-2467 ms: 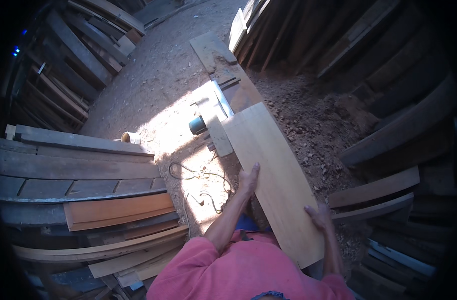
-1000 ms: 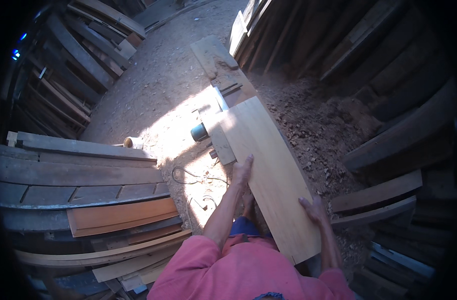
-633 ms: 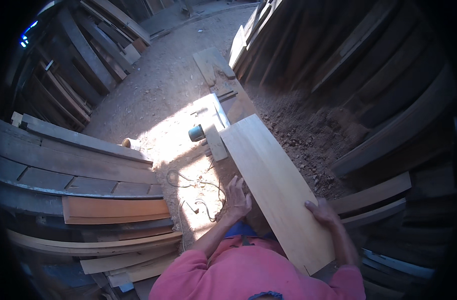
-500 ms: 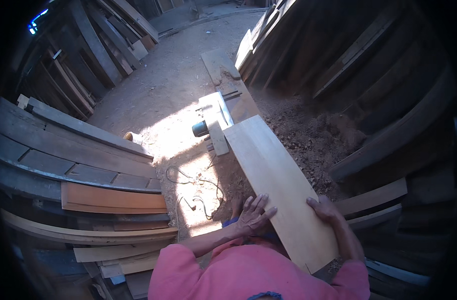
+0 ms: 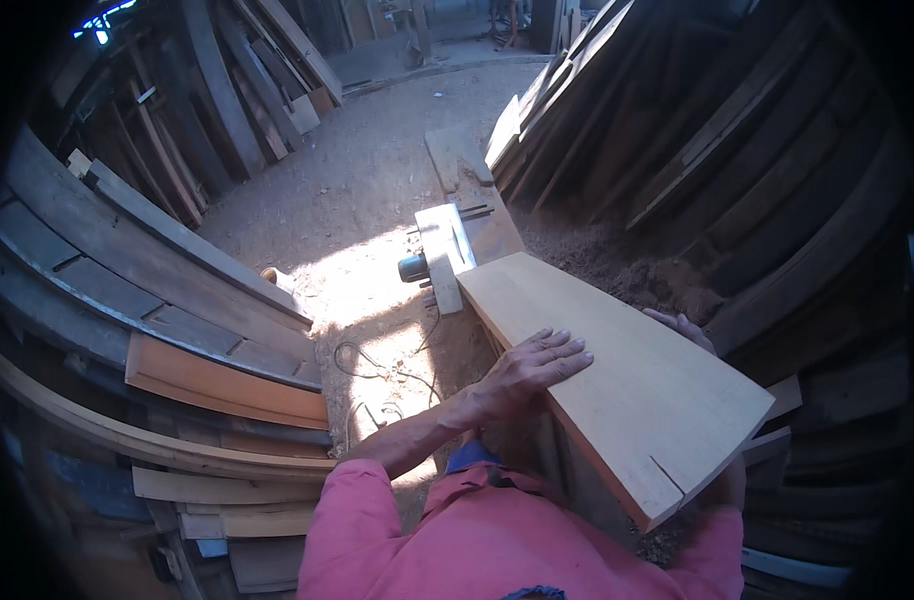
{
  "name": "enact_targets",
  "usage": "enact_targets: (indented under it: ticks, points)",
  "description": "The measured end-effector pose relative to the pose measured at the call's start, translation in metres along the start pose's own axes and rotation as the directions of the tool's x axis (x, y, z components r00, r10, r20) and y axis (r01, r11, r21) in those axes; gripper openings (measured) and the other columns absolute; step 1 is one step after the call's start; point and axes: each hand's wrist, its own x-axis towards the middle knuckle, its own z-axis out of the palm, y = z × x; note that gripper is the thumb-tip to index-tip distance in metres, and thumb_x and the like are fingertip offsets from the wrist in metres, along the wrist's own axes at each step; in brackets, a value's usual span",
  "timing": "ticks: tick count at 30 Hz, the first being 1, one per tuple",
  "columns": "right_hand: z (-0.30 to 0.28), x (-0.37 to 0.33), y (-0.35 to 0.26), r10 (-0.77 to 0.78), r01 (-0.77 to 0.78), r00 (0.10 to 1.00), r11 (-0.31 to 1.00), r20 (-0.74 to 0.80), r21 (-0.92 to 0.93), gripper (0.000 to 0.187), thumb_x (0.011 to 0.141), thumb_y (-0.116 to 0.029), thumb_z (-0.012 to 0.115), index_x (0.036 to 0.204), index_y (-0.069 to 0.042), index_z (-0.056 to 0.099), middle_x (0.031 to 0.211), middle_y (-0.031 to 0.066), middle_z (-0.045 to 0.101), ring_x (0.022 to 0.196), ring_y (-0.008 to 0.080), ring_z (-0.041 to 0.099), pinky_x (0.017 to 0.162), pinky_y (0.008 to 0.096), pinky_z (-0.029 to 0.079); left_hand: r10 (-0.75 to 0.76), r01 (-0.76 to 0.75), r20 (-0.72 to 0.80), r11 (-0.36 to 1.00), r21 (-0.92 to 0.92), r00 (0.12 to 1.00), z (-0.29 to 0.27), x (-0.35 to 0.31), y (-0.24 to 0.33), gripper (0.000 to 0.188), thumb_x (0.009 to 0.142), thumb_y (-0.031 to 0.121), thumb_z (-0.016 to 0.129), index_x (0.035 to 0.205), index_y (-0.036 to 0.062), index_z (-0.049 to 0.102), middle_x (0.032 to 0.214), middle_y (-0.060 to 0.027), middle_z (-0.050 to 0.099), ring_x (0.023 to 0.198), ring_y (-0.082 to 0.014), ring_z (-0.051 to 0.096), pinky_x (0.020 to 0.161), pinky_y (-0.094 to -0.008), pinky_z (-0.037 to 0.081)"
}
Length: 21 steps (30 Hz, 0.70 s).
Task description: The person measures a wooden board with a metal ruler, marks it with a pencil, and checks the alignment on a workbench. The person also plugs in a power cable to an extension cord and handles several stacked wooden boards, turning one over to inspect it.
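Observation:
A wide, pale wooden board (image 5: 617,350) slants from the lower right toward a woodworking machine (image 5: 492,230), its far end at the machine's flat bed. The near end has a dark split running in from its edge. My left hand (image 5: 537,370) grips the board's left edge, fingers together across the top; its thumb is hidden. At the opposite edge is my right hand (image 5: 685,328), with only fingers showing past the wood; the board covers the rest of it. A white fence-like plate (image 5: 445,240) and a dark cylinder (image 5: 413,267) sit on the machine's left.
Long planks (image 5: 187,260) are stacked on the left, with an orange-brown board (image 5: 227,380) among them. More boards (image 5: 737,130) lean at the right. A dark cable (image 5: 362,355) lies on the sunlit dirt floor, and a heap of shavings (image 5: 657,270) sits beyond the board.
The board's near end has risen and swung right. My left hand has moved forward over its top, and my right hand has shifted farther along the right edge. The view has tilted slightly up.

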Motion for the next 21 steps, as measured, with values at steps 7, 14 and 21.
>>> enact_targets:
  ticks: [7,14,21]
  points:
    - [0.004,0.135,-0.016,-0.413,0.381,0.893,0.478,0.180,-0.792,0.050,0.093,-0.025,0.071,0.136,-0.004,0.056,0.122,0.0146,0.062,0.110,0.0241,0.062,0.093,0.0403,0.052,-0.231,0.189,-0.168,0.954,-0.231,0.958,-0.095,0.081,-0.064,0.049,0.075,0.009,0.087,0.120,0.0000,0.069,0.109,-0.0150,0.076,0.099,-0.0223,0.075,0.087,-0.0334,0.060]
    - [0.010,0.318,0.076,-0.377,0.598,0.784,0.246,0.492,-0.763,0.057,0.084,-0.022,0.084,0.134,-0.009,0.060,0.133,0.0127,0.061,0.125,0.0288,0.059,0.100,0.0410,0.051,-0.443,0.346,-0.161,0.840,-0.419,0.882,-0.158,0.093,-0.141,0.044,0.080,0.014,0.082,0.117,-0.0041,0.066,0.097,-0.0106,0.075,0.091,-0.0148,0.072,0.080,-0.0311,0.058]
    - [0.017,0.383,0.117,-0.286,0.470,0.881,0.619,0.377,-0.629,0.050,0.081,-0.009,0.084,0.127,-0.007,0.063,0.121,0.0067,0.069,0.115,0.0226,0.065,0.099,0.0399,0.055,-0.297,0.172,-0.510,0.945,-0.277,0.807,-0.164,0.112,-0.205,0.054,0.081,0.015,0.085,0.120,-0.0024,0.053,0.100,-0.0122,0.072,0.094,-0.0187,0.073,0.081,-0.0321,0.059]
